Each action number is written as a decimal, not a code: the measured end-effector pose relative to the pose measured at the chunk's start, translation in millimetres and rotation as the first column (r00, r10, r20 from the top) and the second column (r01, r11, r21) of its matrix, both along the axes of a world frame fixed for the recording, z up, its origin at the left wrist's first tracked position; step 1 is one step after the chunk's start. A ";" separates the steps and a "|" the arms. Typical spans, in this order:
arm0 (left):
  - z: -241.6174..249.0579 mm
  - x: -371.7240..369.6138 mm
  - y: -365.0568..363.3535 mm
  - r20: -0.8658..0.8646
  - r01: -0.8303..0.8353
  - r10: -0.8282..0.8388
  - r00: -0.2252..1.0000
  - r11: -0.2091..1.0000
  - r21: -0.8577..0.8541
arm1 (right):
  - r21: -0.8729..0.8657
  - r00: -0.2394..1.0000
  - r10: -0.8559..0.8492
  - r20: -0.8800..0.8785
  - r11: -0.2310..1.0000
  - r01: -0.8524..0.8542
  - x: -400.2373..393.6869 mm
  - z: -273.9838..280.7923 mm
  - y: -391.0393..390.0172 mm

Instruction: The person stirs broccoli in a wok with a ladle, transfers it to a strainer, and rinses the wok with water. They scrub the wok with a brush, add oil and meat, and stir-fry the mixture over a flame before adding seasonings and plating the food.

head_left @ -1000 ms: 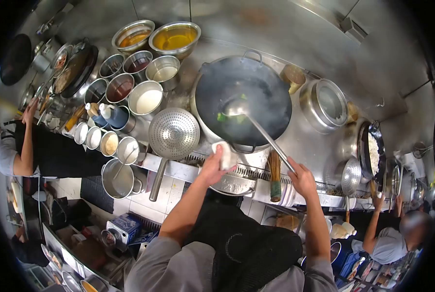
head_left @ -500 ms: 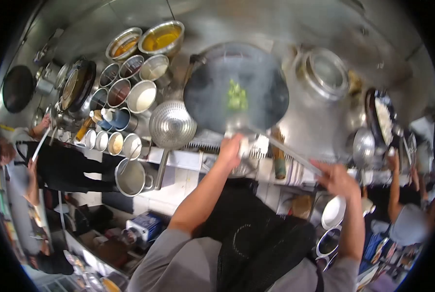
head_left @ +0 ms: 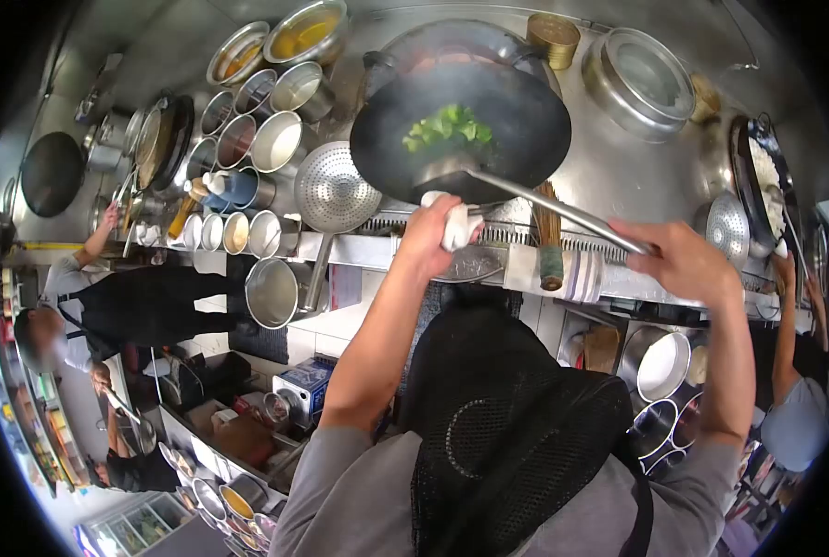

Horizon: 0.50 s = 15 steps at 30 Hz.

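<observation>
Wok (head_left: 528, 111): straight ahead of you, its near rim toward the front edge of the steel tabletop (head_left: 609, 153).
Green pieces (head_left: 451, 128): heaped near the middle of the wok, with dark metal showing on both sides of them.
Left hand (head_left: 431, 234): at the wok's near rim, your fingers curled around a white cloth (head_left: 459, 228); whether they pinch the rim through it, you cannot tell.
Right hand (head_left: 688, 260): your fingers wrap the end of the handle of the ladle (head_left: 554, 210), well apart from the wok.
Ladle bowl: inside the wok, just short of the near rim, the shaft slanting across that rim toward you.
Left side: close room, with the perforated strainer (head_left: 338, 188) just beside the wok and its handle jutting over the front edge.
Right side: tabletop stretches between the wok and the steel pot (head_left: 633, 116), widening toward you.
Front edge: the brush (head_left: 550, 265) points toward you below the ladle's shaft, beside a striped cloth (head_left: 579, 277).
</observation>
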<state>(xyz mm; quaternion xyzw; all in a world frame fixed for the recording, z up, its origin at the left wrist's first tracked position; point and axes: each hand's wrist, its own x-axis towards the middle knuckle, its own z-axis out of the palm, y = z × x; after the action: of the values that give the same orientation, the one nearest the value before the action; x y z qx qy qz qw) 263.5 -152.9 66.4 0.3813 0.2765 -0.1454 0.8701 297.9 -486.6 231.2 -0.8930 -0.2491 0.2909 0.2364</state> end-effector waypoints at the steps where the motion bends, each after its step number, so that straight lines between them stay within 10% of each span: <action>1: -11.1 8.9 -6.2 -0.003 -0.011 0.012 1.000 1.000 0.015 | 0.029 0.995 0.019 0.096 0.999 -0.022 9.3 -18.2 2.7; 5: -81.3 -43.1 -31.6 0.044 -0.107 0.105 0.994 0.992 0.060 | -0.179 0.939 -0.070 0.336 0.974 0.137 17.9 -108.0 34.4; 10: -75.6 -67.9 -20.0 0.090 -0.086 0.073 0.993 0.984 0.154 | 0.299 0.893 -0.214 0.397 0.950 0.095 -32.9 -124.0 7.3; 15: -84.7 51.1 8.1 0.090 -0.159 0.162 0.983 0.987 -0.037 | 0.337 0.917 -0.394 0.067 0.874 0.350 -66.7 -86.9 7.0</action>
<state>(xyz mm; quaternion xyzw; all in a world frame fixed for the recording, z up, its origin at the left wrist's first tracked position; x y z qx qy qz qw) 314.6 -144.7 -18.4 0.3511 0.2637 -0.0609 0.8963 231.2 -479.6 144.3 -0.8917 -0.1312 0.1356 0.4115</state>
